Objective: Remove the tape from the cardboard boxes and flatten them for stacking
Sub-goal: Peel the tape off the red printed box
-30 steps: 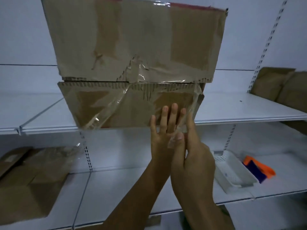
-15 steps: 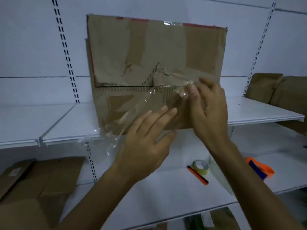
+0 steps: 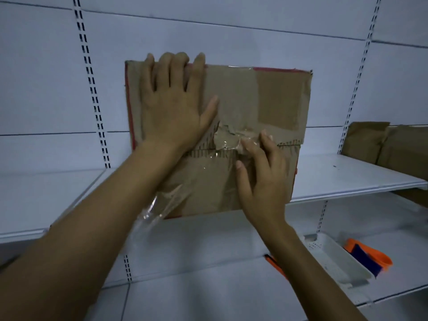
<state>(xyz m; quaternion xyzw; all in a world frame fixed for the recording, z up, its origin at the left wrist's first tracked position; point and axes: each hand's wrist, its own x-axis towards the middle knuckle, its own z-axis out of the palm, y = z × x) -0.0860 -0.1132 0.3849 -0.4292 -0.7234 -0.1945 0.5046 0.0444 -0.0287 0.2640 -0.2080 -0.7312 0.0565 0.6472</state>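
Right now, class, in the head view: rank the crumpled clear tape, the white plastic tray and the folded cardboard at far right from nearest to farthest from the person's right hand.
1. Crumpled clear tape: at the box's centre seam, under the right hand's fingertips.
2. White plastic tray: on the lower shelf, down to the right.
3. Folded cardboard: on the upper shelf, far right edge.

Not much to report on the person, honestly. Both forearms come in from the bottom of the frame, bare the whole way, no sleeve or cuff showing on either. The left hand (image 3: 172,105), upper middle of the frame, has no ring, watch or glove that I can spot. Same for the right hand (image 3: 260,179) at centre right: bare wrist, plain short nails. No bracelets or markings visible anywhere on either arm.
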